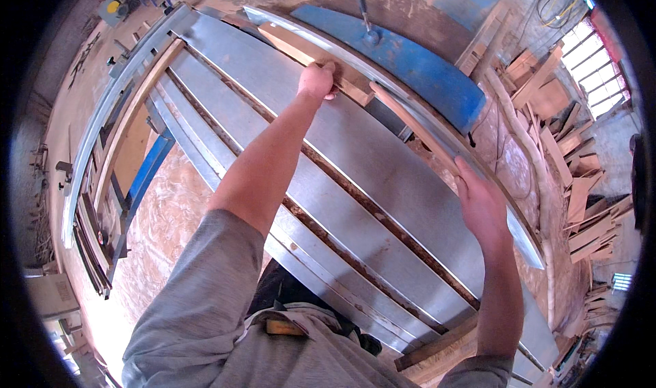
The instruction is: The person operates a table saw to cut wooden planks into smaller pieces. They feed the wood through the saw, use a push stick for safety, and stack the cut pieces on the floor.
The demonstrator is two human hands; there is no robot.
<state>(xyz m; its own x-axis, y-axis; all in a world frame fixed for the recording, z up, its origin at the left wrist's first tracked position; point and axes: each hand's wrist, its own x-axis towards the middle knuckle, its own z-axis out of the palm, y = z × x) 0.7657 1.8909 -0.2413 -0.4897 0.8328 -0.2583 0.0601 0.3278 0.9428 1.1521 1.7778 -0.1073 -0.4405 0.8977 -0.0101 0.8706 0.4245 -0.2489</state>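
In front of me is a long grey metal bench top [383, 162] made of plates with dark slots between them. My left hand [318, 82] reaches to its far side, fingers curled round the edge of a light wooden block [294, 43] that lies against a long pale rail [328, 38]. On the right, my right hand [482, 200] is closed at the near end of a narrow wooden strip [413, 125]. That strip runs along the rail, its far end close to the block. The fingertips of the right hand are partly hidden.
Beyond the rail is a blue metal panel [417, 63] with a lever handle [364, 12]. Wood offcuts [581, 190] pile up at the right by a barred window [593, 67]. Curved wooden strips [137, 108] stand at the left; a timber piece [437, 347] lies near my right elbow.
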